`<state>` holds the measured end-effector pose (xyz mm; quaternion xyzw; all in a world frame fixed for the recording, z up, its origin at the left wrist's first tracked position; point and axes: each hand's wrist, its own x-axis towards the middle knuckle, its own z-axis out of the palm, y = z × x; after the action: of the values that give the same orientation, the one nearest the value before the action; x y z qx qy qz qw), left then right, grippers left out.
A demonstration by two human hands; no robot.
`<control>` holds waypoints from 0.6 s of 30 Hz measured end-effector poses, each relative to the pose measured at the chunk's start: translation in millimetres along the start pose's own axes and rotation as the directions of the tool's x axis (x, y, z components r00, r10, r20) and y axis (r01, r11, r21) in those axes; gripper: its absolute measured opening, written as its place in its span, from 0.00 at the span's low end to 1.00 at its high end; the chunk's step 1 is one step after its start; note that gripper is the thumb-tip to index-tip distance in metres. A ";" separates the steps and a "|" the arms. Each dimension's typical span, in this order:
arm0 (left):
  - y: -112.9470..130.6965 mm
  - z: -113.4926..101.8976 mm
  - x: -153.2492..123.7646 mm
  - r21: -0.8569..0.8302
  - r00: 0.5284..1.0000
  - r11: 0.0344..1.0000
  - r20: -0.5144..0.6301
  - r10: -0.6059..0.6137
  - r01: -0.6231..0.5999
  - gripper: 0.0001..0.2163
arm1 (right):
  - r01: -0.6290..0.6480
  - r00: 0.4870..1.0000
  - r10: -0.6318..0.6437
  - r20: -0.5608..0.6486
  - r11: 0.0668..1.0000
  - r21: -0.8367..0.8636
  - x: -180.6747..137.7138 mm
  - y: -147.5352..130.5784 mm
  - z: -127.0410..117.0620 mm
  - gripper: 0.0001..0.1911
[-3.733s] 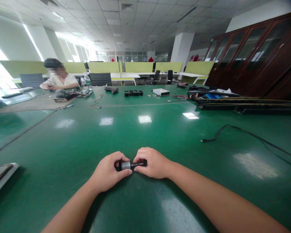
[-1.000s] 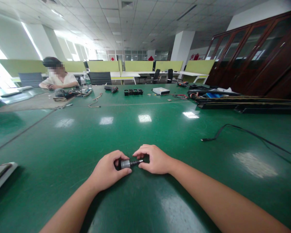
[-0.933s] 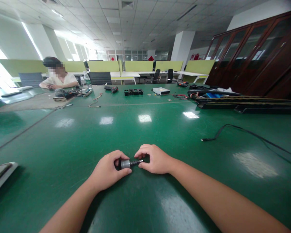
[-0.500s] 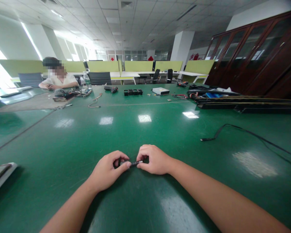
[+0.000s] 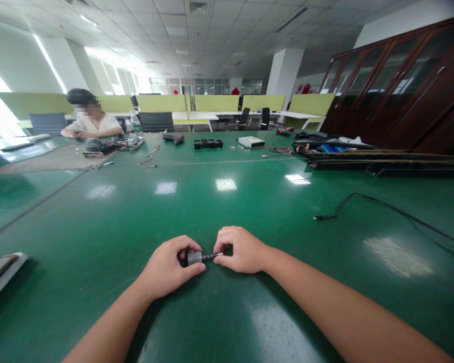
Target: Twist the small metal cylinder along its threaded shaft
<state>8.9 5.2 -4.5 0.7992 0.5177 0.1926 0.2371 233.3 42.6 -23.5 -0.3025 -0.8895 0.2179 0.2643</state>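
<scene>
Between my hands lies a small grey metal cylinder with a dark ribbed shaft (image 5: 195,258), pointing to the right and ending in a thin shiny tip; I cannot make out its exact kind. My left hand (image 5: 173,264) is open around the grey cylinder, thumb below it and fingers above. Its thumb stands off the cylinder, and the cylinder's left end is partly in the hand's shadow. My right hand (image 5: 239,249) pinches the shiny tip between thumb and forefinger. Both hands are low, close to the green tabletop (image 5: 227,214).
A black cable (image 5: 386,202) runs in from the right. At the left edge sits a pale-rimmed tray-like object (image 5: 7,277). Farther back are a power drill (image 5: 173,138), a black slotted part (image 5: 208,143), a white box (image 5: 250,141) and black rails (image 5: 363,159). Someone (image 5: 94,123) sits far left.
My left thumb has come down off the grey cylinder, which now shows between thumb and fingers. My right hand keeps its pinch in nearly the same spot.
</scene>
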 end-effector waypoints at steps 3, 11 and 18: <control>-1.2 0.6 -0.1 0.002 1.000 1.000 -0.001 -0.006 0.006 0.11 | 0.001 1.000 -0.001 0.002 1.000 0.001 0.5 -0.4 -0.5 0.04; -2.2 1.7 1.0 -0.008 0.999 0.999 -0.005 -0.032 0.032 0.12 | 0.004 1.000 -0.004 0.007 1.000 -0.005 0.0 2.1 0.8 0.03; -1.9 2.2 1.0 -0.015 0.999 0.999 -0.002 -0.042 0.042 0.11 | -0.004 1.000 0.004 0.008 1.000 -0.013 -0.4 2.1 1.2 0.04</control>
<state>9.1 6.4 -7.4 0.7861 0.5330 0.1924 0.2466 233.8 43.6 -25.7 -0.3052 -0.8912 0.2141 0.2585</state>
